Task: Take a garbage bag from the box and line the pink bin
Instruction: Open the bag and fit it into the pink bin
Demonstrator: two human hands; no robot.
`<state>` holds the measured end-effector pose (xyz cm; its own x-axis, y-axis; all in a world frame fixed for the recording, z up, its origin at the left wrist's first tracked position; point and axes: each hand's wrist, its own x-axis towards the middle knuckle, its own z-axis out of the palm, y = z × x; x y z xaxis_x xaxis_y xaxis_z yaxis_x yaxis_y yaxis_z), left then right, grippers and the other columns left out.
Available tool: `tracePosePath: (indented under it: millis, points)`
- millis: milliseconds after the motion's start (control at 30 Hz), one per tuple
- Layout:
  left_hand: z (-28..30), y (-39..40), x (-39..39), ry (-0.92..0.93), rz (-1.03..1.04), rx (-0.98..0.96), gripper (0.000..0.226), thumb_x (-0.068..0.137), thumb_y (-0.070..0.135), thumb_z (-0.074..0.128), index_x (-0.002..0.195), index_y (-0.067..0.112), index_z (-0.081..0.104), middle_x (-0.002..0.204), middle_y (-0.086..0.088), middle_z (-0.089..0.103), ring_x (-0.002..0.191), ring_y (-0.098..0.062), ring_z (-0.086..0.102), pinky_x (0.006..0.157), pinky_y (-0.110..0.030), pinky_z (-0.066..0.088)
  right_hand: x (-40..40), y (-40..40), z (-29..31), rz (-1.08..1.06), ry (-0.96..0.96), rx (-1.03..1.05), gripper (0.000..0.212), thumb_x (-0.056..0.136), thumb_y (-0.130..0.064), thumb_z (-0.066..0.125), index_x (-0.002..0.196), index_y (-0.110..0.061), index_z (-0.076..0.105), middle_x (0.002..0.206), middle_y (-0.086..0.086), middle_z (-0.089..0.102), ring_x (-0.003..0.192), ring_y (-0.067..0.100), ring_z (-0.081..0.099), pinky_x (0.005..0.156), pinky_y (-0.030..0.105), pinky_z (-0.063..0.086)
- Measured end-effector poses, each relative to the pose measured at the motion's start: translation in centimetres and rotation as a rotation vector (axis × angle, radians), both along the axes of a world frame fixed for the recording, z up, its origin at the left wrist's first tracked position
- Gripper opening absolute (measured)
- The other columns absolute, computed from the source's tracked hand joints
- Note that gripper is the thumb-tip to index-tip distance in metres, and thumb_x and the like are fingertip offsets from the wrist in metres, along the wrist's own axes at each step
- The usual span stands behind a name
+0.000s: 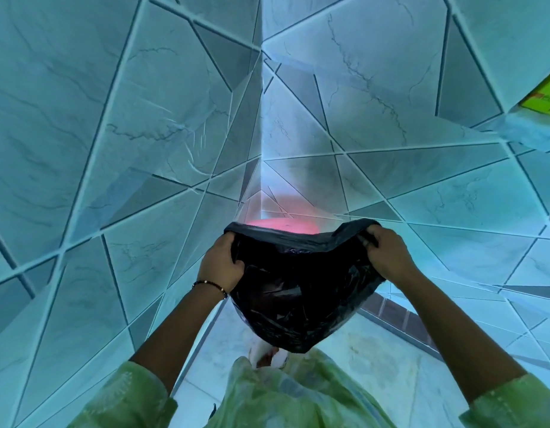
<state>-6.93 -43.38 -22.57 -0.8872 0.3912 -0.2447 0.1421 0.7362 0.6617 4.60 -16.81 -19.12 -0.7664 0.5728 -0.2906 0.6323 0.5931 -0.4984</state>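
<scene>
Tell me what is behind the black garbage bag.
A strip of the pink bin shows behind the black plastic garbage bag, in the tiled corner. The rest of the bin is covered by the bag.

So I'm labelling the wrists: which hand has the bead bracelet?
The left hand, gripping the black bag's left edge; thin beads circle its wrist. The right hand has a bare wrist.
</scene>
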Motion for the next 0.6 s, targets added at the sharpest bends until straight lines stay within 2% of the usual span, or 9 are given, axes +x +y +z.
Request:
tracePosePath:
  millis: [67,133,233,300,400,500,600]
  points:
    - [-1.2,-0.1,-0.4,-0.029,0.002,-0.043,0.034,0.074,-0.004,0.054,0.108,-0.002,0.051,0.107,-0.022,0.058,0.097,-0.038,0.057,0.079,-0.036,0.045,-0.1,0.2,-0.8,0.078,-0.092,-0.018,0.031,0.087,-0.006,0.055,0.118,-0.007,0.056,0.116,0.02,0.063,0.105,0.036,0.058,0.083,0.032,0.042]
    - [-2.3,-0.4,-0.7,-0.056,0.001,-0.101,0.039,0.074,-0.003,0.054,0.113,-0.001,0.05,0.113,-0.023,0.057,0.101,-0.038,0.056,0.083,-0.039,0.046,-0.1,0.2,-1.9,0.205,-0.224,-0.006,0.046,0.086,-0.008,0.059,0.131,-0.011,0.048,0.124,0.018,0.06,0.112,0.035,0.057,0.092,0.034,0.043]
    - [-5.0,-0.9,-1.1,-0.114,-0.044,-0.213,0.05,0.077,0.001,0.053,0.126,0.004,0.046,0.125,-0.019,0.054,0.11,-0.036,0.055,0.091,-0.039,0.046,-0.2,0.3,-5.8,0.414,-0.432,0.048,0.057,0.083,-0.008,0.055,0.137,-0.019,0.039,0.128,0.015,0.057,0.111,0.035,0.058,0.093,0.036,0.045]
    - [-6.9,-1.6,-0.9,-0.156,-0.105,-0.302,0.054,0.08,0.007,0.052,0.133,0.011,0.043,0.13,-0.014,0.052,0.113,-0.034,0.054,0.094,-0.04,0.046,0.6,0.5,-9.1,0.477,-0.519,0.098,0.06,0.084,-0.01,0.052,0.139,-0.029,0.035,0.135,0.014,0.051,0.111,0.037,0.058,0.093,0.04,0.048]
    - [-10.7,-2.6,-1.0,-0.209,-0.184,-0.495,0.054,0.081,0.02,0.056,0.133,0.017,0.04,0.135,-0.007,0.047,0.11,-0.032,0.057,0.092,-0.041,0.048,1.6,1.1,-14.5,0.472,-0.615,0.116,0.057,0.087,-0.015,0.046,0.136,-0.041,0.034,0.14,0.013,0.043,0.113,0.037,0.056,0.089,0.041,0.052]
    - [-13.7,-3.2,-1.3,-0.194,-0.207,-0.63,0.05,0.082,0.022,0.056,0.129,0.018,0.041,0.147,-0.001,0.035,0.102,-0.033,0.061,0.085,-0.04,0.051,1.7,1.5,-17.6,0.478,-0.706,0.171,0.044,0.088,-0.009,0.042,0.127,-0.029,0.049,0.139,0.011,0.045,0.122,0.029,0.053,0.085,0.04,0.053]
    - [-16.5,-3.1,-1.9,-0.133,-0.22,-0.706,0.05,0.085,0.016,0.05,0.132,0.019,0.034,0.157,0.006,0.015,0.092,-0.034,0.064,0.075,-0.038,0.05,0.6,1.4,-19.9,0.442,-0.73,0.241,0.035,0.091,-0.008,0.043,0.12,-0.022,0.056,0.134,0.009,0.048,0.112,0.029,0.06,0.083,0.038,0.051]
